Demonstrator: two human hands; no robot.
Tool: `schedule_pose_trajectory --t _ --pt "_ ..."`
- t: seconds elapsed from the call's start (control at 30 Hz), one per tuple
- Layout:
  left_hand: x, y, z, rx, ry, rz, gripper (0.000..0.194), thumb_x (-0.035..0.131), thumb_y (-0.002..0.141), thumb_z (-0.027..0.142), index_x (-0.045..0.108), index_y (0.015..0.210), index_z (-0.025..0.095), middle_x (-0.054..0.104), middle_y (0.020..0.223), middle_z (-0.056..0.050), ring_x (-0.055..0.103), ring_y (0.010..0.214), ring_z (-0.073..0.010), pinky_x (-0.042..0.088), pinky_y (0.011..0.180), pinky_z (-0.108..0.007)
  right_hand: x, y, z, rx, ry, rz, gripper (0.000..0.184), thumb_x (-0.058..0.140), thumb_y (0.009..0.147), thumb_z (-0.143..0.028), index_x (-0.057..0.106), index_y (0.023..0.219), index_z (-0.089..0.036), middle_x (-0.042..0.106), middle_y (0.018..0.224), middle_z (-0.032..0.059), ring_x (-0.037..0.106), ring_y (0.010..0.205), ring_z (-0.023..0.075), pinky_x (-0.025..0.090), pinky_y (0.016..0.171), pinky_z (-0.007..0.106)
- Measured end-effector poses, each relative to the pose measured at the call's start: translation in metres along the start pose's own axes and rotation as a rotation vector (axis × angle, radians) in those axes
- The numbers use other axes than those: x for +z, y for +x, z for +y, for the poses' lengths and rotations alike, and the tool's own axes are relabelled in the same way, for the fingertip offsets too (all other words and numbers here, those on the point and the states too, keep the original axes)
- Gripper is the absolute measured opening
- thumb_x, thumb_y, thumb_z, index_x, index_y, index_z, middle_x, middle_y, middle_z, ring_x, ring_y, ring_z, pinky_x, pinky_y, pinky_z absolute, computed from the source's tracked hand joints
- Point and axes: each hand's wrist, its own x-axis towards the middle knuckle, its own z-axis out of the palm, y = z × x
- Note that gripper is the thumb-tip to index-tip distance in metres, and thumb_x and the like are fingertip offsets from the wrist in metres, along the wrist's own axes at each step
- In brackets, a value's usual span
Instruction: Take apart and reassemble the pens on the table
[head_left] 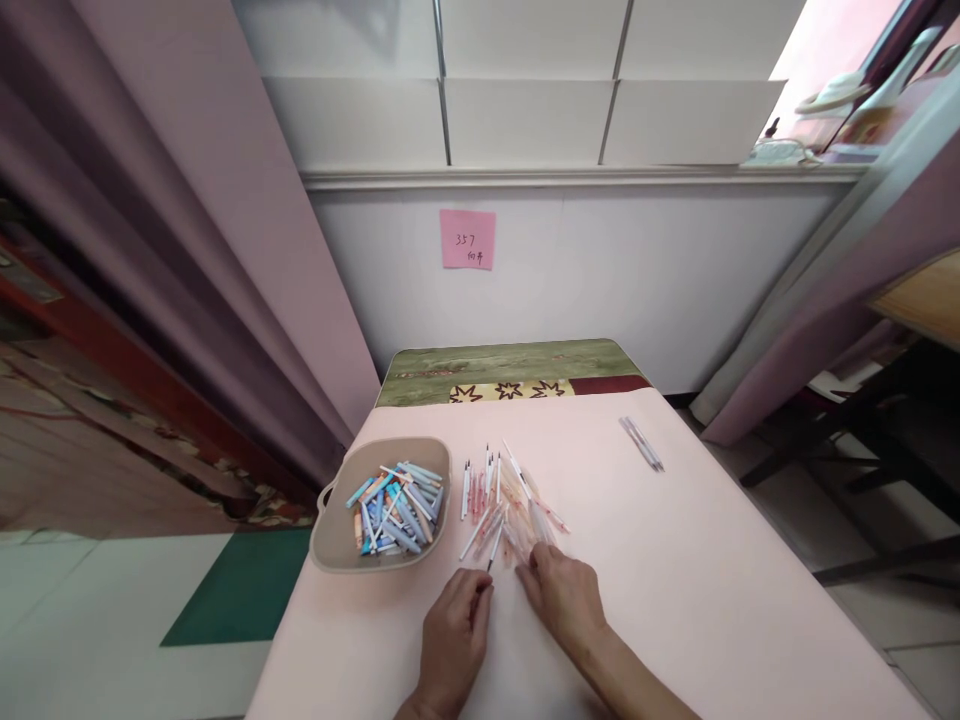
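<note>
With the left hand [452,636]'s grip closed on a slim white dark-tipped stick [496,545] and the right hand [568,597]'s unclear at the clear pinkish plastic pieces [516,500] heaped on the pink-covered counter [675,590], tugging crossed pieces could scatter them.

pink note [468,239] on white wall [600,260], handwritten "357", small characters beneath

white sticks [475,536]: smooth plastic | basket [328,535]: matt plastic | note [454,256]: paper | curtain [172,210]: cloth | table cover [675,560]: smooth, matt
</note>
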Motion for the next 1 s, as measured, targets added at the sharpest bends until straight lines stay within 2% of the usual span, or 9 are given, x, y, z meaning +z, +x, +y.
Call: schedule_pose_trajectory --t 0.17,0.27,0.33,0.4,0.53,0.6,0.7,0.83,1.0 --pt "-0.003 0.017 0.019 -0.324 -0.387 -0.027 0.022 0.063 0.08 0.037 0.067 0.095 0.02 0.069 0.085 -0.006 0.062 0.072 -0.0174 0.048 0.066 -0.028 -0.021 -0.002 -0.004 -0.025 0.207 0.06 0.017 0.049 0.086 -0.029 0.057 0.074 -0.021 0.066 0.064 0.0003 0.061 0.056 0.0147 0.032 0.054 0.023" --pt "0.003 0.031 0.035 -0.512 -0.734 -0.076 0.038 0.072 0.072 0.04 0.067 0.101 0.017 0.071 0.086 -0.008 0.06 0.066 -0.0155 0.045 0.056 -0.024 -0.032 -0.01 -0.008 -0.194 0.308 0.104 0.013 0.048 0.085 -0.025 0.055 0.076 -0.021 0.064 0.065 -0.0006 0.058 0.056 0.0121 0.033 0.054 0.021" --pt "0.004 0.038 0.043 -0.58 -0.866 -0.111 0.034 0.075 0.068 0.04 0.07 0.09 0.014 0.069 0.074 -0.006 0.055 0.057 -0.012 0.038 0.049 -0.021 -0.037 -0.013 -0.01 -0.322 0.317 0.102 0.01 0.048 0.085 -0.024 0.056 0.08 -0.021 0.065 0.07 0.0001 0.059 0.06 0.0123 0.034 0.056 0.021" --pt "-0.002 0.043 0.048 -0.63 -0.916 -0.058 0.03 0.077 0.066 0.038 0.07 0.082 0.013 0.066 0.066 -0.003 0.051 0.054 -0.0097 0.035 0.047 -0.019 -0.041 -0.009 -0.008 -0.391 0.341 0.085 0.011 0.049 0.087 -0.028 0.058 0.084 -0.022 0.065 0.073 -0.0001 0.059 0.062 0.0123 0.036 0.058 0.021" --pt "-0.032 0.055 0.047 -0.695 -1.01 0.201 0.032 0.078 0.066 0.037 0.069 0.086 0.014 0.071 0.079 -0.006 0.055 0.062 -0.0109 0.044 0.057 -0.021 -0.051 0.026 -0.001 -0.214 0.413 0.11 0.021 0.051 0.089 -0.039 0.06 0.079 -0.022 0.064 0.067 -0.0014 0.057 0.059 0.0118 0.037 0.058 0.02" --pt "-0.048 0.062 0.045 -0.698 -1.062 0.301 0.034 0.078 0.066 0.038 0.067 0.089 0.015 0.071 0.085 -0.006 0.056 0.062 -0.011 0.046 0.058 -0.023 -0.056 0.055 0.0 -0.09 0.358 0.128 0.022 0.051 0.088 -0.037 0.063 0.079 -0.022 0.066 0.067 -0.0008 0.059 0.061 0.0129 0.037 0.059 0.021" --pt "-0.064 0.071 0.043 -0.722 -1.138 0.419 0.038 0.081 0.061 0.036 0.065 0.089 0.016 0.07 0.083 -0.004 0.057 0.058 -0.0106 0.048 0.055 -0.023 -0.055 0.098 -0.009 0.036 0.202 0.044 0.025 0.049 0.089 -0.035 0.068 0.078 -0.023 0.071 0.073 0.0018 0.063 0.068 0.0153 0.037 0.059 0.023" --pt "-0.07 0.076 0.039 -0.757 -1.192 0.483 0.043 0.082 0.059 0.032 0.064 0.093 0.015 0.07 0.081 -0.004 0.059 0.058 -0.01 0.05 0.054 -0.021 -0.04 0.132 -0.026 0.099 0.142 0.008 0.025 0.054 0.085 -0.038 0.073 0.078 -0.022 0.074 0.077 0.0063 0.067 0.075 0.0191 0.04 0.062 0.025" --pt "-0.067 0.077 0.033 -0.736 -1.181 0.481 0.043 0.083 0.058 0.03 0.063 0.093 0.015 0.071 0.082 -0.004 0.06 0.059 -0.0097 0.051 0.056 -0.02 -0.024 0.142 -0.037 0.18 0.077 -0.016 0.025 0.062 0.077 -0.039 0.073 0.075 -0.017 0.074 0.08 0.0132 0.069 0.078 0.0241 0.045 0.064 0.028"
